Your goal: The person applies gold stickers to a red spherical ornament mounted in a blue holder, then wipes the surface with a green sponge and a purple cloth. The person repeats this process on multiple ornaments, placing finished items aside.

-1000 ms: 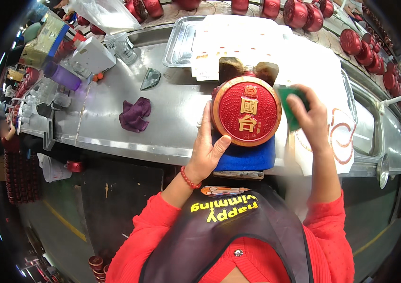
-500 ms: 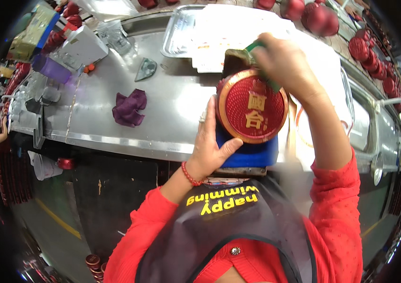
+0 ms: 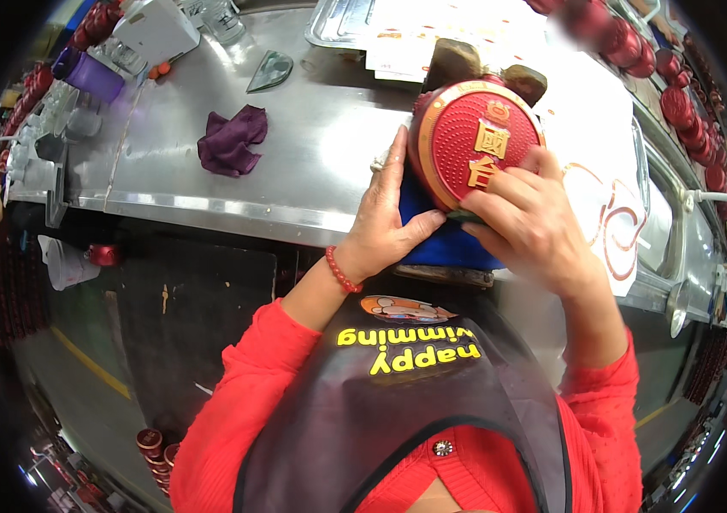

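Note:
A round red bottle [image 3: 458,137] with a gold rim and raised gold characters lies face up on a blue padded stand [image 3: 440,248]. My left hand [image 3: 381,222] steadies it, fingers straight along its left side and thumb at the lower rim. My right hand [image 3: 526,218] is curled over the lower right of its face. A bit of something thin and green shows under those fingers; most of it is hidden. Two dark brown blocks [image 3: 452,62] flank the bottle's neck at the top.
A crumpled purple cloth [image 3: 233,141] and a glassy wedge-shaped piece [image 3: 270,72] lie on the steel table [image 3: 312,162] to the left. White printed sheets [image 3: 586,111] spread behind and right. A purple cup [image 3: 88,74] stands at far left; red bottles [image 3: 620,43] line the back right.
My right hand has come down from the bottle's top, by the neck, to its lower right edge, with the green thing. My left hand stays at the bottle's left side. The view has shifted.

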`<act>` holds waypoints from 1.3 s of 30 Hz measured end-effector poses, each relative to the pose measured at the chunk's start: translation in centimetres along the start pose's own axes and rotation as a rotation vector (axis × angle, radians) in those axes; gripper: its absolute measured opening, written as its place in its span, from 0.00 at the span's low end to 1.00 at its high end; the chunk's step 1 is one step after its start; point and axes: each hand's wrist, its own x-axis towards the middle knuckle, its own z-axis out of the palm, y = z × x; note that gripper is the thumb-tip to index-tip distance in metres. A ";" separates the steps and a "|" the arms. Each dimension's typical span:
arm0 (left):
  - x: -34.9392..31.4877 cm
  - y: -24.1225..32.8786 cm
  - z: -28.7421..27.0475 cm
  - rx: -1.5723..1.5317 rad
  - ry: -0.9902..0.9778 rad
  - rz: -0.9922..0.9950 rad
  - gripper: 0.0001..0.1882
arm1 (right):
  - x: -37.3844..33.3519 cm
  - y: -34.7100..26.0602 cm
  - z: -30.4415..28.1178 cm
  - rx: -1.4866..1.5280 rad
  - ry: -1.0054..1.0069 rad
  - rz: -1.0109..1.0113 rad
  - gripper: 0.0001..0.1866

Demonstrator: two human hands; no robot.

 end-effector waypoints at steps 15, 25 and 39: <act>-0.1 0.4 0.4 0.210 0.064 0.013 0.61 | 10.3 7.7 -1.1 -0.120 0.112 0.441 0.13; 0.1 0.6 0.5 0.152 0.090 0.073 0.59 | -3.3 -3.1 5.3 0.046 0.511 0.428 0.10; 0.0 1.8 -3.4 0.420 0.001 0.100 0.45 | -6.3 7.2 4.1 0.531 0.875 0.881 0.11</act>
